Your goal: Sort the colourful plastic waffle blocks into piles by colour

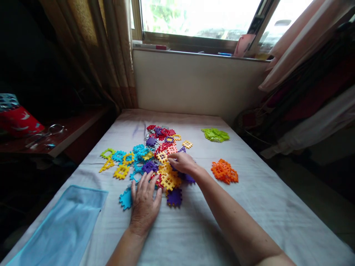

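Observation:
A mixed heap of plastic interlocking tiles lies in the middle of the sheet, in yellow, blue, purple, red, pink and grey. My left hand [145, 203] rests palm down at the heap's near edge, fingers spread, beside a blue tile [126, 198]. On the heap's right side, my right hand [181, 162] has its fingers curled together at a pale yellow tile [162, 157]; whether it grips that tile cannot be made out. Close to both hands are yellow-orange tiles [169, 181] and a purple tile [174, 197]. A yellow square tile [121, 171] lies to the left.
To the right, orange tiles [224, 171] form a separate pile, with green tiles [215, 135] piled farther back. A light blue cloth bag [63, 225] lies at front left. Beyond the left edge stands a wooden table [74, 129] holding glasses [55, 129] and a red container [19, 120].

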Tool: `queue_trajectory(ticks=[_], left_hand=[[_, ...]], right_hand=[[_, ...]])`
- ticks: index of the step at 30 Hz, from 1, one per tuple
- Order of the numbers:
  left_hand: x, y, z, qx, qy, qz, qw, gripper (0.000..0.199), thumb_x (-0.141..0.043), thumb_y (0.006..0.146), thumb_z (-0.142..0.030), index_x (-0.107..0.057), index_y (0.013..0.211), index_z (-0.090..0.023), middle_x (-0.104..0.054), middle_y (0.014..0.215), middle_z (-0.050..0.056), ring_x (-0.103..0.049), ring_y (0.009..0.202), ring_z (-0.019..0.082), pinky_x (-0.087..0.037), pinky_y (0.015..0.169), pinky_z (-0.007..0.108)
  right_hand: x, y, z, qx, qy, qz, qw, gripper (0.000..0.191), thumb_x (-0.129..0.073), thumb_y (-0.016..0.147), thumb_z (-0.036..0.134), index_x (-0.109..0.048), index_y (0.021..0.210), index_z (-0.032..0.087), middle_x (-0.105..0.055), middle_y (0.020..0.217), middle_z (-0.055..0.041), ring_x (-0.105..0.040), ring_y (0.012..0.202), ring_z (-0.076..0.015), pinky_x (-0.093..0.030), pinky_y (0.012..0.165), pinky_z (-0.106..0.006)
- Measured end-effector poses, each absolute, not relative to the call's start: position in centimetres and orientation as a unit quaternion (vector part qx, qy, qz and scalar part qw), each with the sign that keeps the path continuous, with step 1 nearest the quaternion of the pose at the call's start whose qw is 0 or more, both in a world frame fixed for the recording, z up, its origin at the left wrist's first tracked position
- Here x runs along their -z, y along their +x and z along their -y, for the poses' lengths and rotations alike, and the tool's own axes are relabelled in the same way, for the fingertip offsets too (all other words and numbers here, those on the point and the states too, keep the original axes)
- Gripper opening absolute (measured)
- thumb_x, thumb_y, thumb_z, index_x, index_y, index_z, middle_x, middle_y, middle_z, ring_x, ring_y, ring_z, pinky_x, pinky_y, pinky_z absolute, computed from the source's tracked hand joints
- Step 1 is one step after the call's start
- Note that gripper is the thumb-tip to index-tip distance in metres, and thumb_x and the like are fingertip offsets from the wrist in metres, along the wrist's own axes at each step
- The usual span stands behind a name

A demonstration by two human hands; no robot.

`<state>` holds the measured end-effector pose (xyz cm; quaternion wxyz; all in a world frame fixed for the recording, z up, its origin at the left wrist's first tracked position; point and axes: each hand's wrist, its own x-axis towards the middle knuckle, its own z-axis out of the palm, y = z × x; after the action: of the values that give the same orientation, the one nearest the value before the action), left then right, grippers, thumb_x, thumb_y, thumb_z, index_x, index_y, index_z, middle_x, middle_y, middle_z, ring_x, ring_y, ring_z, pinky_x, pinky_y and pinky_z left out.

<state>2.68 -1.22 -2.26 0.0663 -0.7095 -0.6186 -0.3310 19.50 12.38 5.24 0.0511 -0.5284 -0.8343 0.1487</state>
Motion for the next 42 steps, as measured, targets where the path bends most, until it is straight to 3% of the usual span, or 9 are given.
queue_trajectory(ticks=[4,7,10,17,25,35,42], left_hand=[[2.3,2.6,1.2,0.326,-0.713,0.617,0.064,0.037,-0.047,0.094,-0.028,-0.059,0.129,-0.025,-0.061,0.137,0.011,-0.051,0.133,0.03,-0.023,0.117,0.061],[2.5,2.6,1.2,0.325,-0.714,0.617,0.065,0.037,-0.047,0.094,-0.028,-0.059,0.129,-0.025,-0.062,0.136,0.011,-0.051,0.132,0.03,-0.022,0.117,0.062],[2.5,2.5,1.1,0.324,-0.716,0.614,0.069,0.037,-0.048,0.094,-0.028,-0.059,0.128,-0.025,-0.063,0.136,0.011,-0.051,0.132,0.031,-0.023,0.116,0.062],[2.5,2.5,1.1,0.317,-0.713,0.621,0.067,0.036,-0.047,0.093,-0.027,-0.061,0.127,-0.024,-0.062,0.136,0.01,-0.051,0.132,0.03,-0.023,0.117,0.06],[2.4,2.5,1.0,0.314,-0.717,0.618,0.077,0.035,-0.045,0.095,-0.029,-0.061,0.126,-0.024,-0.062,0.137,0.01,-0.051,0.132,0.029,-0.023,0.117,0.058],[2.6,2.3,0.8,0.327,-0.72,0.606,0.084,0.034,-0.045,0.095,-0.031,-0.063,0.123,-0.024,-0.064,0.132,0.011,-0.053,0.13,0.029,-0.022,0.117,0.058],[2.8,2.2,0.8,0.329,-0.725,0.597,0.099,0.034,-0.045,0.095,-0.03,-0.062,0.124,-0.024,-0.066,0.131,0.01,-0.054,0.128,0.029,-0.024,0.116,0.058]], right_hand=[[-6.2,20.0,-15.7,-0.044,-0.637,0.769,0.021,0.033,-0.051,0.092,0.039,-0.071,0.115,0.027,-0.07,0.123,-0.008,-0.061,0.116,-0.0257,-0.046,0.093,-0.036],[-6.3,18.9,-16.8,-0.041,-0.649,0.759,-0.014,0.042,-0.058,0.087,0.05,-0.07,0.114,0.02,-0.069,0.121,-0.0139,-0.06,0.117,-0.0297,-0.045,0.094,-0.041],[-6.0,17.5,-17.0,-0.056,-0.653,0.755,-0.012,0.044,-0.06,0.085,0.05,-0.067,0.116,0.019,-0.069,0.121,-0.0159,-0.062,0.114,-0.0283,-0.046,0.094,-0.04],[-7.2,18.5,-16.1,-0.055,-0.656,0.753,-0.014,0.042,-0.062,0.083,0.044,-0.066,0.116,0.019,-0.07,0.119,-0.0136,-0.063,0.114,-0.0279,-0.045,0.093,-0.039],[-9.5,28.0,-10.4,-0.05,-0.701,0.712,0.019,0.044,-0.057,0.084,0.041,-0.066,0.123,0.024,-0.069,0.125,-0.0092,-0.062,0.116,-0.029,-0.046,0.091,-0.038],[-6.7,39.4,-7.3,-0.099,-0.803,0.585,0.061,0.051,-0.06,0.083,0.046,-0.066,0.126,0.02,-0.073,0.115,-0.0088,-0.068,0.105,-0.0251,-0.051,0.083,-0.032],[-7.1,37.2,-7.6,-0.073,-0.769,0.634,0.041,0.046,-0.056,0.088,0.039,-0.065,0.13,0.022,-0.065,0.132,-0.0105,-0.061,0.12,-0.0276,-0.047,0.097,-0.037]])
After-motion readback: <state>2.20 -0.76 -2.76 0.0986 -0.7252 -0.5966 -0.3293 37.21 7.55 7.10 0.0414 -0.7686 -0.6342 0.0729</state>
